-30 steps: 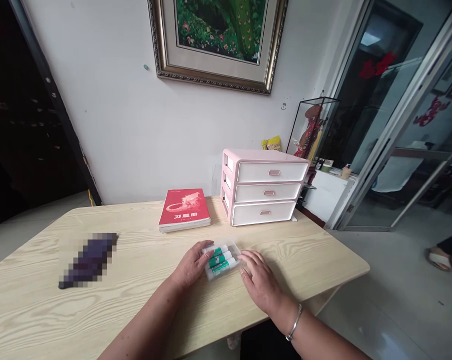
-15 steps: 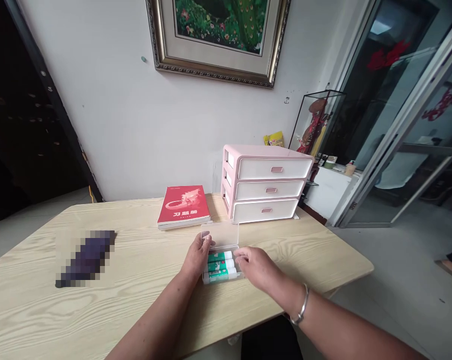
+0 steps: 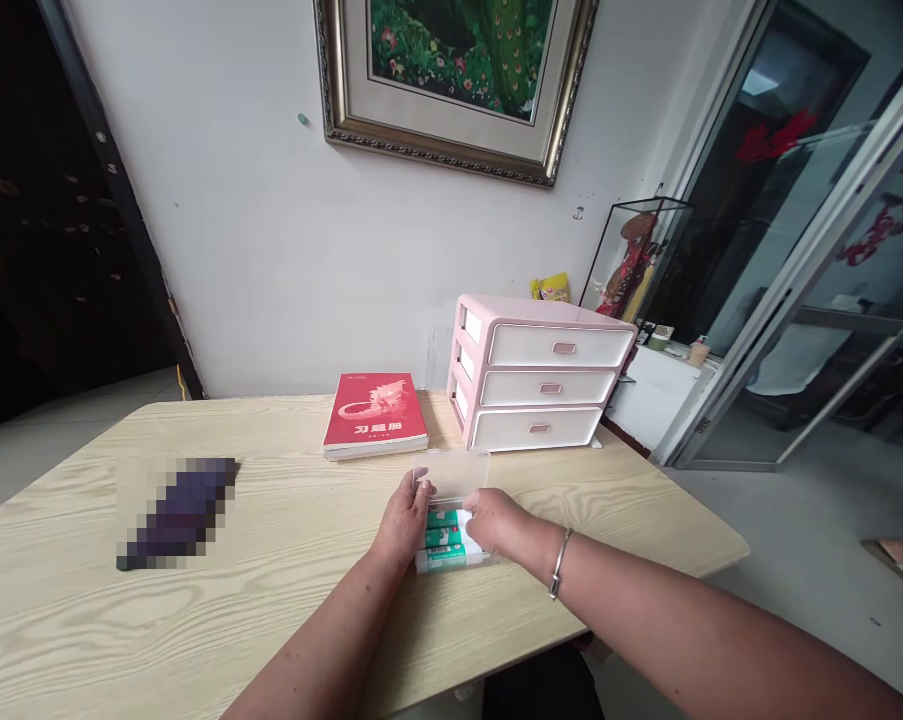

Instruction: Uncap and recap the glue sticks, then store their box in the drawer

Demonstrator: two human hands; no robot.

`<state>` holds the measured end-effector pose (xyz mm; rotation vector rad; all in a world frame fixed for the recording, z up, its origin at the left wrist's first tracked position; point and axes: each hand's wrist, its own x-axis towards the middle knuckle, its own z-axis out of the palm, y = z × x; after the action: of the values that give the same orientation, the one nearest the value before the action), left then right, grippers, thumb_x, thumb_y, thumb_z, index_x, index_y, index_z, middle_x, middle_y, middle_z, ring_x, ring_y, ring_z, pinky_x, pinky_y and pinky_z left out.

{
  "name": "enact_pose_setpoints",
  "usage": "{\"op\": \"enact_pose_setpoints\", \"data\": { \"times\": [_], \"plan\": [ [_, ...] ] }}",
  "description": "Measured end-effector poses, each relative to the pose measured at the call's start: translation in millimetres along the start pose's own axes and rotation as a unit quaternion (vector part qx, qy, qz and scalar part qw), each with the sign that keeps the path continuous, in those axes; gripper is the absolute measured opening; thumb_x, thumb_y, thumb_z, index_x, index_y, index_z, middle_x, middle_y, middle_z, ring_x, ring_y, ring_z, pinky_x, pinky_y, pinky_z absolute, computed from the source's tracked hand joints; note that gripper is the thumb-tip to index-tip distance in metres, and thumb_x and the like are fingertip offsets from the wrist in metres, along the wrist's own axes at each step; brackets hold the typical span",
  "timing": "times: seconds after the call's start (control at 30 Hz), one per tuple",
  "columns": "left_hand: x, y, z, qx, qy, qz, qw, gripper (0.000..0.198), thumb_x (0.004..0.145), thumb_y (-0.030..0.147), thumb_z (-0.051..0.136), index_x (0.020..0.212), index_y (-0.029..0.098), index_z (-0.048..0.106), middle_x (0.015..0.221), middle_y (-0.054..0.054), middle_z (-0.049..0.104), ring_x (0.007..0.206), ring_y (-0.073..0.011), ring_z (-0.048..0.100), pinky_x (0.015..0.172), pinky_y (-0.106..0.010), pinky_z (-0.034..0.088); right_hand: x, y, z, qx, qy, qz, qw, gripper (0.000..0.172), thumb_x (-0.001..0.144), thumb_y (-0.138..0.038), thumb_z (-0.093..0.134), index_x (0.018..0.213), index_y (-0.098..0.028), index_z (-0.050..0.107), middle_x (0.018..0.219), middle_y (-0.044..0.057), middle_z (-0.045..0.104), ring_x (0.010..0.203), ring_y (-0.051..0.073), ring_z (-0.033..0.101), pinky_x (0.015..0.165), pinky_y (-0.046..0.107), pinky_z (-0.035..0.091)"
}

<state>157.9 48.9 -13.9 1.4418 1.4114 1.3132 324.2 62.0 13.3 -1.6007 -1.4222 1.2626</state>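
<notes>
A clear plastic box [image 3: 451, 478] lies on the wooden table [image 3: 286, 560] with its lid tipped up towards the wall. Inside lie green-and-white glue sticks [image 3: 442, 540], side by side. My left hand [image 3: 404, 520] grips the box's left edge, thumb at the lid's corner. My right hand [image 3: 494, 520] reaches into the box from the right, fingers on the glue sticks, covering part of them. A silver bangle sits on my right wrist.
A red book [image 3: 377, 415] lies behind the box. A pink three-drawer organiser [image 3: 545, 372] stands at the back right, drawers closed. A dark blurred object [image 3: 177, 512] lies at the left. The table's right edge drops to a tiled floor.
The box's lid went from closed to raised. My right hand moved from the box's right side into the box, onto the glue sticks. My left hand stayed at the left edge.
</notes>
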Motion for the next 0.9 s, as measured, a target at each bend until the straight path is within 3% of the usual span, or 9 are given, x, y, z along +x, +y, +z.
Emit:
{"op": "enact_pose_setpoints", "data": {
  "times": [0.2,0.4,0.57,0.73,0.8,0.9],
  "plan": [
    [-0.4,0.9,0.5,0.01,0.008,0.0,1.0,0.046,0.094,0.046,0.04,0.125,0.015,0.053,0.099,-0.011,0.07,0.094,-0.0234,0.068,0.09,-0.04,0.05,-1.9,1.0,3.6,-0.112,0.03,0.013,0.993,0.04,0.051,0.009,0.067,0.076,-0.022,0.071,0.041,-0.007,0.05,0.049,0.016,0.06,0.048,0.021,0.035],
    [-1.1,-0.7,-0.1,0.012,0.023,-0.008,1.0,0.05,0.094,0.048,0.041,0.128,0.014,0.052,0.102,-0.012,0.07,0.099,-0.0241,0.067,0.091,-0.039,0.05,-11.7,-3.5,2.7,-0.156,0.057,-0.01,0.986,0.049,0.047,0.009,0.067,0.084,-0.022,0.072,0.056,-0.004,0.059,0.06,0.016,0.062,0.052,0.021,0.037],
    [0.0,-0.4,1.1,0.008,0.021,-0.01,1.0,0.052,0.092,0.047,0.043,0.129,0.012,0.052,0.101,-0.012,0.071,0.093,-0.0248,0.068,0.088,-0.039,0.051,-29.5,-9.3,-1.3,-0.16,0.026,-0.021,0.987,0.039,0.051,0.002,0.074,0.083,-0.019,0.071,0.061,-0.004,0.061,0.056,0.013,0.057,0.051,0.02,0.036],
    [0.5,9.1,-15.7,0.0,0.028,0.001,1.0,0.051,0.088,0.044,0.049,0.127,0.012,0.055,0.104,-0.011,0.07,0.093,-0.0246,0.068,0.085,-0.038,0.052,-46.4,-27.7,-15.9,-0.111,-0.076,-0.003,0.991,0.016,0.07,-0.012,0.074,0.085,-0.015,0.07,0.054,-0.003,0.06,0.045,0.011,0.054,0.043,0.019,0.04],
    [-2.8,15.4,-28.4,0.005,0.058,0.008,0.998,0.048,0.086,0.043,0.051,0.124,0.014,0.056,0.109,-0.011,0.068,0.098,-0.0251,0.066,0.087,-0.038,0.05,-50.4,-38.1,-27.3,-0.039,-0.11,0.013,0.993,0.01,0.076,-0.018,0.074,0.084,-0.013,0.069,0.054,-0.001,0.061,0.045,0.012,0.056,0.042,0.02,0.046],
    [-13.5,27.7,-45.5,0.033,0.134,0.055,0.989,0.039,0.088,0.044,0.051,0.116,0.017,0.059,0.107,-0.01,0.065,0.098,-0.0246,0.062,0.088,-0.038,0.049,-54.3,-51.6,-42.0,0.069,-0.114,0.017,0.991,0.012,0.079,-0.019,0.075,0.082,-0.01,0.067,0.063,0.004,0.066,0.049,0.012,0.06,0.044,0.021,0.053]
  ]
}}
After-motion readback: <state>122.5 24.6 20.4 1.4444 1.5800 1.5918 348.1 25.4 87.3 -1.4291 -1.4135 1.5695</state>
